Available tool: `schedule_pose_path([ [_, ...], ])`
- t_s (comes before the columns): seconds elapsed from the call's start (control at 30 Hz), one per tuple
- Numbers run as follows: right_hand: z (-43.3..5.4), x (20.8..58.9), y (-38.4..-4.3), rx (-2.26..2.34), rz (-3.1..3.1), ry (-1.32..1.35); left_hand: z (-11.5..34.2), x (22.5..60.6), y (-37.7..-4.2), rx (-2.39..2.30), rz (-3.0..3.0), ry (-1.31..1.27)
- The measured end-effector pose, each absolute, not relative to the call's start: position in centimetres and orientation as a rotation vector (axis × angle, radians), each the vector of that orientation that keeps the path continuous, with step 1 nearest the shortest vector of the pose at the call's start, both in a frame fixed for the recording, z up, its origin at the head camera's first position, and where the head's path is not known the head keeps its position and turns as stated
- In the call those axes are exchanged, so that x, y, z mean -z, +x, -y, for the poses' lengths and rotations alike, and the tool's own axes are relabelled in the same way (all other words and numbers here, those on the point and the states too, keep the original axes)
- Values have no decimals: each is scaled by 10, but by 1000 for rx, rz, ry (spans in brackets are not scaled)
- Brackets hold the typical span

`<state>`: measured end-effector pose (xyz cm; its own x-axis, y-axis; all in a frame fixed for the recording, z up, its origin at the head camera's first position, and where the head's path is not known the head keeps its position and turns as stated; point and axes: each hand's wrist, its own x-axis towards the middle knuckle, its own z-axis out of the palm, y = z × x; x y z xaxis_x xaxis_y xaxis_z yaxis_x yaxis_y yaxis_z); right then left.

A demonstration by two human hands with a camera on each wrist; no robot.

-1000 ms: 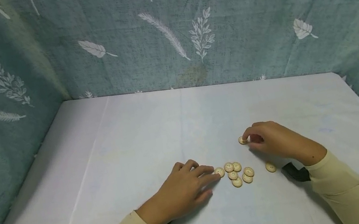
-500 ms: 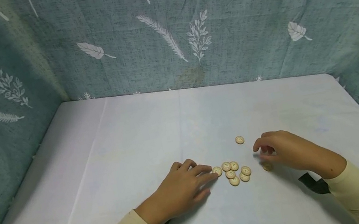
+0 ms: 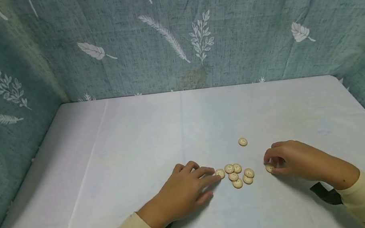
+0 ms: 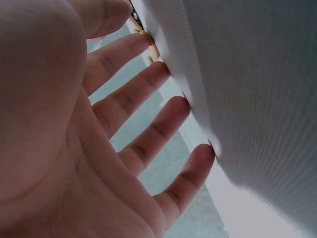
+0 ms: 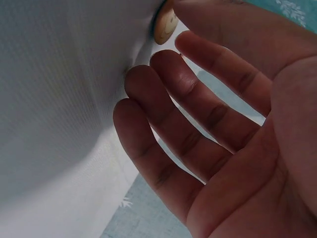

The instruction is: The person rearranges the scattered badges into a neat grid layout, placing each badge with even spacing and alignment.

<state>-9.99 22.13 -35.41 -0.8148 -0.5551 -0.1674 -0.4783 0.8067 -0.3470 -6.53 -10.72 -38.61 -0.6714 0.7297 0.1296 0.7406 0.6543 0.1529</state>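
Observation:
My left hand (image 3: 190, 188) lies spread on the white cloth, a fingertip right at a round, pale wooden button (image 3: 220, 173). In the left wrist view its fingers (image 4: 163, 124) are stretched out, tips on the cloth. To the right, my right hand (image 3: 293, 161) has thumb and index finger at opposite edges of another wooden button (image 3: 269, 168), pinching it at the cloth. The right wrist view shows this button (image 5: 166, 24) by the thumb tip, the other fingers loosely bent. Between the hands several matching buttons (image 3: 233, 176) lie bunched, some overlapping.
One more button (image 3: 243, 142) lies apart, farther back than the bunch. The white cloth (image 3: 135, 138) covers the table. Green fabric (image 3: 143, 55) with white leaf prints stands along the back and sides.
My right hand has let go of the far button, which stays on the cloth, and has come nearer and rightward to the right-hand button. The left hand keeps its place.

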Motion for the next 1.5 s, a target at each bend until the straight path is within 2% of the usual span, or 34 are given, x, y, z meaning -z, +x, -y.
schedule_pose_path([
  [0.93,-221,359,-117,444,-2757,-888,108,386,-65,319,2871,-1229],
  [1.5,-213,358,-136,405,-2772,-803,107,386,-67,298,2868,-1244],
])
